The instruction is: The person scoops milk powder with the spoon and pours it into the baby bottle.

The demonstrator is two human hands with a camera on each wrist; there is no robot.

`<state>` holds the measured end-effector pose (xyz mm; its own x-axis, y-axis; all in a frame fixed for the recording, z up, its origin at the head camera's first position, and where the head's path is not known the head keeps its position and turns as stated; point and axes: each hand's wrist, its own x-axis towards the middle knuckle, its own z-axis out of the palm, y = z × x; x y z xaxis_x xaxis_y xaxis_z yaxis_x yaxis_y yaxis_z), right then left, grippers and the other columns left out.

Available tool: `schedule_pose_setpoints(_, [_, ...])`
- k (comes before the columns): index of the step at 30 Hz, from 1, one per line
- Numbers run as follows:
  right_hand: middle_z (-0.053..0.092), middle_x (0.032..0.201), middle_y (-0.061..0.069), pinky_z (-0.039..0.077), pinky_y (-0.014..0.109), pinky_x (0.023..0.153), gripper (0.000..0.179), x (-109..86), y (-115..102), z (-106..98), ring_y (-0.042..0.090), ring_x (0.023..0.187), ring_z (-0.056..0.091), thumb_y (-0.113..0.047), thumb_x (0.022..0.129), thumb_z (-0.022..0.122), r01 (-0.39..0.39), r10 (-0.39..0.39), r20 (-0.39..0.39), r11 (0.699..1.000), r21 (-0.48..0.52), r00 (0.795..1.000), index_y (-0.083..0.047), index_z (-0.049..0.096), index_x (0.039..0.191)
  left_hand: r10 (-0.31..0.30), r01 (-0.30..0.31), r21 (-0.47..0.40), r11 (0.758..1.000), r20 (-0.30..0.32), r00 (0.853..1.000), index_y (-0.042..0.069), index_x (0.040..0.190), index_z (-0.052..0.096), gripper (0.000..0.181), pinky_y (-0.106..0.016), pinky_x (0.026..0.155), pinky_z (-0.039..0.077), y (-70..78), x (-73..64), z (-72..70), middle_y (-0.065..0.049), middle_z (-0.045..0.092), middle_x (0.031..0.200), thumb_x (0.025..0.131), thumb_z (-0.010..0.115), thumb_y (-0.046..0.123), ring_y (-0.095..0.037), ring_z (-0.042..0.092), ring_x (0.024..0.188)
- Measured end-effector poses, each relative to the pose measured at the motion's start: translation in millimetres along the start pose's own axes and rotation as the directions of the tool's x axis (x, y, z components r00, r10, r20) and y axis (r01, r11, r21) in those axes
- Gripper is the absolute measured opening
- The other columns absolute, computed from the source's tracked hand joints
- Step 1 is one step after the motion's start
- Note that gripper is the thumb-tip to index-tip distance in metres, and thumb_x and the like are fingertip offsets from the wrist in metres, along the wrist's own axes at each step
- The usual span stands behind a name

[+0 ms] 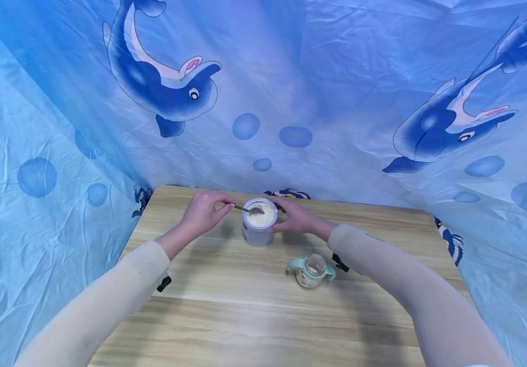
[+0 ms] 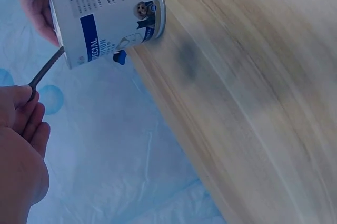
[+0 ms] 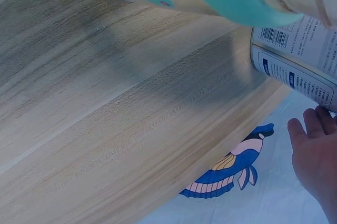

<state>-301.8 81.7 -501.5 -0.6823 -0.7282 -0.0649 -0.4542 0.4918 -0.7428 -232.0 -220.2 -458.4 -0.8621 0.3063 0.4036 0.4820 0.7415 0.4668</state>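
Near the table's back edge stands an open can (image 1: 257, 237) filled with pale powder (image 1: 263, 220). My left hand (image 1: 205, 210) pinches the handle of a metal spoon (image 1: 243, 208) between thumb and fingers, the bowl resting in the powder. The left wrist view shows the spoon handle (image 2: 46, 68) passing over the can's rim; its label (image 2: 113, 18) carries blue print and a small animal picture. Round the can's right side, my right hand (image 1: 297, 216) holds it near the top, thumb in front and fingers behind. The right wrist view catches that hand (image 3: 316, 155) at the can's edge.
A baby bottle (image 1: 308, 279) with two teal handles stands uncapped, in front and to the right of the can. The wooden table (image 1: 226, 326) meets a blue dolphin-print cloth (image 1: 263, 92) at the back and sides.
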Motion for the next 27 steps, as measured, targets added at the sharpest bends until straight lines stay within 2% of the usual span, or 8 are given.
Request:
schedule_pose_setpoints(5, [0.041,0.168,0.008,0.038,0.047,0.128,0.103,-0.3,-0.9,0.3,0.028,0.155,0.041,-0.034,0.088,0.092,-0.005,0.005,0.004,1.000,0.013,1.000,-0.013,0.031,0.169,-0.098,0.100,-0.129,0.987,0.017,0.995,0.009,0.107,0.084,0.010,-0.052,0.090,0.065,-3.7,-2.2,3.0,-0.009,0.081,0.111,0.099,0.079,0.011,-0.030,0.077,0.103])
schedule_pose_setpoints(9, [0.042,0.168,0.008,0.039,0.049,0.127,0.103,-0.5,-0.9,0.2,0.029,0.154,0.042,-0.034,0.088,0.092,-0.010,0.010,0.001,1.000,0.008,1.000,-0.013,0.031,0.169,-0.169,0.173,-0.212,0.962,0.039,0.985,0.008,0.108,0.083,0.011,-0.051,0.094,0.064,-5.4,-3.2,4.5,-0.010,0.081,0.110,0.100,0.078,0.011,-0.031,0.077,0.105])
schedule_pose_setpoints(13, [0.041,0.168,0.010,0.038,0.050,0.127,0.103,0.0,0.4,0.1,0.030,0.154,0.042,-0.034,0.088,0.092,-0.009,0.009,-0.002,1.000,0.006,1.000,-0.012,0.031,0.169,-0.235,0.243,-0.266,0.933,0.061,0.970,0.008,0.109,0.083,0.011,-0.048,0.090,0.066,-6.2,-2.7,5.0,-0.009,0.081,0.107,0.100,0.079,0.012,-0.029,0.077,0.101])
schedule_pose_setpoints(23, [0.044,0.166,0.009,0.040,0.051,0.127,0.101,-0.7,-2.3,-0.4,0.030,0.153,0.043,-0.033,0.088,0.092,-0.006,0.006,-0.007,1.000,0.001,1.000,-0.011,0.033,0.168,-0.295,0.316,-0.320,0.893,0.113,0.949,0.010,0.108,0.084,0.011,-0.042,0.083,0.066,-10.0,-1.2,5.5,-0.007,0.081,0.104,0.099,0.080,0.016,-0.024,0.077,0.095])
schedule_pose_setpoints(27, [0.045,0.165,0.010,0.039,0.052,0.127,0.100,-1.3,-3.4,-0.4,0.030,0.153,0.043,-0.031,0.089,0.091,0.002,-0.002,-0.008,1.000,0.008,1.000,-0.010,0.033,0.167,-0.321,0.355,-0.341,0.871,0.154,0.935,0.011,0.109,0.083,0.013,-0.039,0.084,0.065,-12.8,0.0,4.9,-0.005,0.081,0.103,0.098,0.081,0.018,-0.022,0.075,0.096])
